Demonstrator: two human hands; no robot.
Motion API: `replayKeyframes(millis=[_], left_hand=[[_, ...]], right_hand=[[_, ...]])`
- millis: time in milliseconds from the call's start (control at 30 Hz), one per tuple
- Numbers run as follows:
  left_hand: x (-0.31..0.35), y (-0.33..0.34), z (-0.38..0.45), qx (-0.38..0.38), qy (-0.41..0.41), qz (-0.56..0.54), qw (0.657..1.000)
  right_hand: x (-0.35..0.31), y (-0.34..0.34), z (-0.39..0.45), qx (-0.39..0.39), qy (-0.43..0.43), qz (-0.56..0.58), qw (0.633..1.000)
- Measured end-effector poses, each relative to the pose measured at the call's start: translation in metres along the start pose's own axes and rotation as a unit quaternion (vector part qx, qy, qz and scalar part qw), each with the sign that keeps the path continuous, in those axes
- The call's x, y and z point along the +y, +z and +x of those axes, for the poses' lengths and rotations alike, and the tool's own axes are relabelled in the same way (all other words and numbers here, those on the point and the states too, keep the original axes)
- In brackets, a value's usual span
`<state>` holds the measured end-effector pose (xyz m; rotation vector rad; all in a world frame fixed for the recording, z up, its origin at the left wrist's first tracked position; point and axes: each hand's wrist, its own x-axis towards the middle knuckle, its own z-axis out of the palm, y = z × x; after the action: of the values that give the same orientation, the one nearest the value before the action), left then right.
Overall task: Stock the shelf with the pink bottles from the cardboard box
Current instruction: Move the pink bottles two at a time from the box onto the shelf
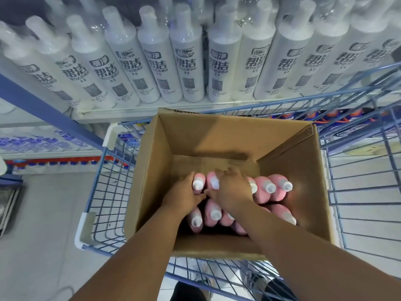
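Forearms low in frame reach into the cardboard box (217, 135) at centre, left hand (184, 192) and right hand (233, 187) each curled round upright pink bottles (263, 190): likely rigid, smooth plastic, moderately heavy; grip the shoulder.

One head camera looked steeply down, close over the box (227, 135) in the cart (108, 192), facing the shelf (130, 109); its wide lens bowed the edges.

Pale grey floor (43, 224) under a blue wire cart (108, 192), white bottles (186, 61) ranked behind.
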<state>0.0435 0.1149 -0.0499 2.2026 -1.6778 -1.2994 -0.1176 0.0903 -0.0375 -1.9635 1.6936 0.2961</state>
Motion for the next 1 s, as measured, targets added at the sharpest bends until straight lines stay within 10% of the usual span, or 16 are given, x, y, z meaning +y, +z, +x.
replayKeyframes(millis=[467, 1000], left_hand=[[0.009, -0.024, -0.009, 0.114, -0.032, -0.048, 0.992], [0.15, -0.187, -0.117, 0.221, 0.095, -0.084, 0.967]], right_hand=[[-0.008, -0.031, -0.004, 0.042, 0.038, 0.185, 0.981], [-0.016, -0.252, -0.085, 0.157, -0.048, 0.427, 0.889]])
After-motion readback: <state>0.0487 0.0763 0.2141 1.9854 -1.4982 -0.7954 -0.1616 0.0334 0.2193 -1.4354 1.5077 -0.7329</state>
